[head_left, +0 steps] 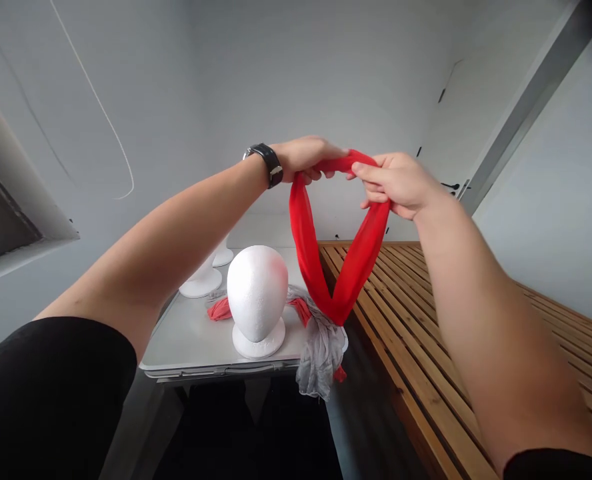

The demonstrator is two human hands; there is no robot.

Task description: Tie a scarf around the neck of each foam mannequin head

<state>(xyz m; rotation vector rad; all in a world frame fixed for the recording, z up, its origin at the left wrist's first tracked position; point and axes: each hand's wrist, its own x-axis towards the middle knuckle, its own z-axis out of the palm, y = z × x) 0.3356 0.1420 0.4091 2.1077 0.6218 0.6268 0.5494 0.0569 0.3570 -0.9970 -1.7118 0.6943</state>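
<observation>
Red scarf (360,260), gathered into a band, looped, hanging in midair

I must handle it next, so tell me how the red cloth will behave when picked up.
The red cloth is likely floppy: below the left hand and right hand it droops in a loop folded at the bottom. It is probably light, since it looks thin. Its smooth surface suggests it could slip from a loose grip.

We count one left hand (306,155) and one right hand (400,181); one red scarf (362,263); one watch (267,160); one white foam head (257,287); two other white bases (201,285); one table (186,333); one slatted wooden platform (406,320).
</observation>
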